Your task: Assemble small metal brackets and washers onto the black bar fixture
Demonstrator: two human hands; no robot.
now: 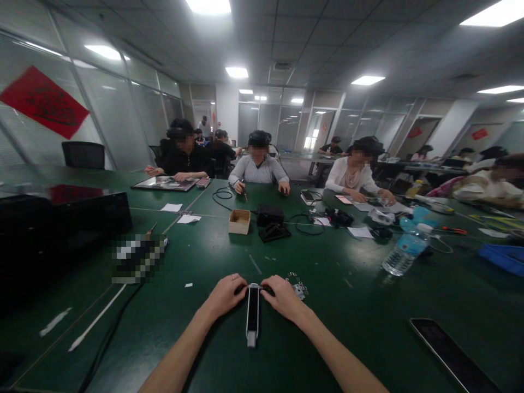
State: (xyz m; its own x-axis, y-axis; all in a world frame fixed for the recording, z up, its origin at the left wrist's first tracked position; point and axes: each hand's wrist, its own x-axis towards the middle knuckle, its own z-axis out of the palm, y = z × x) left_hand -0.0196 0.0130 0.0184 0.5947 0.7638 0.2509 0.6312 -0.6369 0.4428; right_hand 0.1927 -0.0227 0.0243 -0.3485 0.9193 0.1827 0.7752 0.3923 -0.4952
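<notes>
A narrow device (253, 312) with a black face, pale rim and light-grey near tip lies lengthwise on the green table in front of me. My left hand (227, 293) is closed at the left of its far end, thumb and fingers pinched. From the right, my right hand (282, 295) pinches at the same end. Small dark bits show between the fingertips and the device; I cannot make out what they are. Just beyond my right hand lie several small metal rings and plates (300, 289), partly hidden by it.
Ahead stand a small open box (239, 221) and a black case (270, 215). To the right are a water bottle (407, 250), a phone (448, 355) and a blue tray (503, 257). Black monitors (61, 224) stand left. Several people sit across the table.
</notes>
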